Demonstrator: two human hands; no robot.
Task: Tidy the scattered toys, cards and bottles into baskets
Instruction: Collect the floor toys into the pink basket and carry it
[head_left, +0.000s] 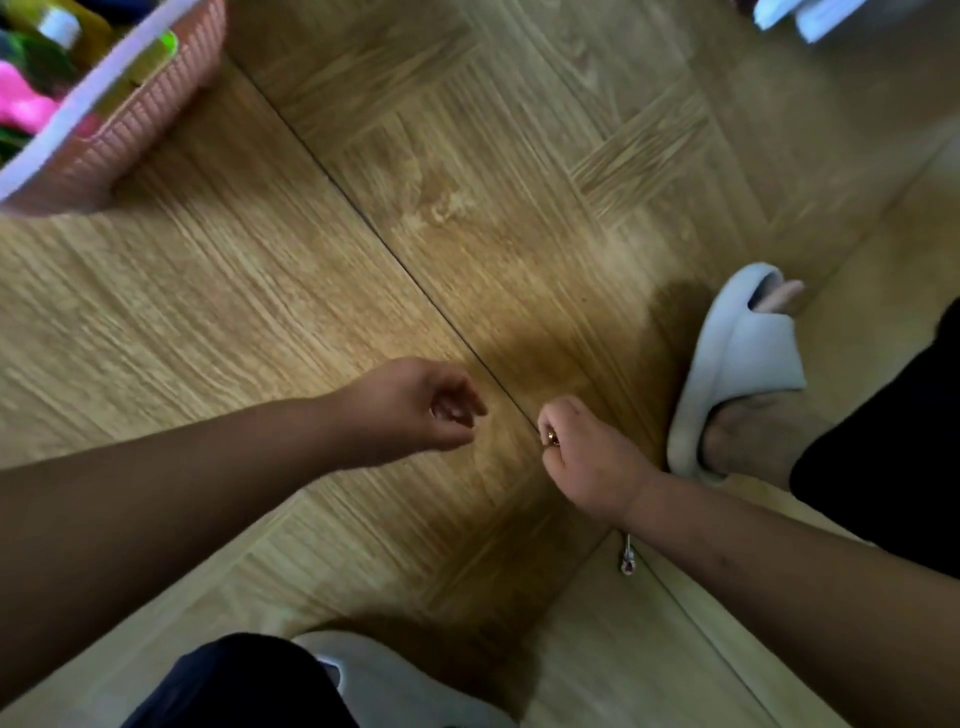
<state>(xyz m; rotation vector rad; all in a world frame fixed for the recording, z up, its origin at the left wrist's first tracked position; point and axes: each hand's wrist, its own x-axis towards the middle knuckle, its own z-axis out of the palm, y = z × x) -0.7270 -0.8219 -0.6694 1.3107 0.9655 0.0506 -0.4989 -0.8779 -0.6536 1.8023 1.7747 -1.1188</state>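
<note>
A pink ribbed basket (156, 104) with a white rim stands on the wooden floor at the top left. It holds bottles with white and green caps (60, 26), a pink toy (21, 98) and green items, all blurred. My left hand (415, 410) hovers over the floor in the middle, with loosely curled fingers and nothing in it. My right hand (587, 457) is just to its right, curled into a fist. A small gold glint shows at its fingers and looks like a ring. No held thing is visible in either hand.
My right foot in a pale slipper (737, 364) stands right of the hands, and another slipper (395, 680) and dark trousers are at the bottom. A charm (627, 558) dangles from my right wrist. White objects (800, 15) lie at the top right.
</note>
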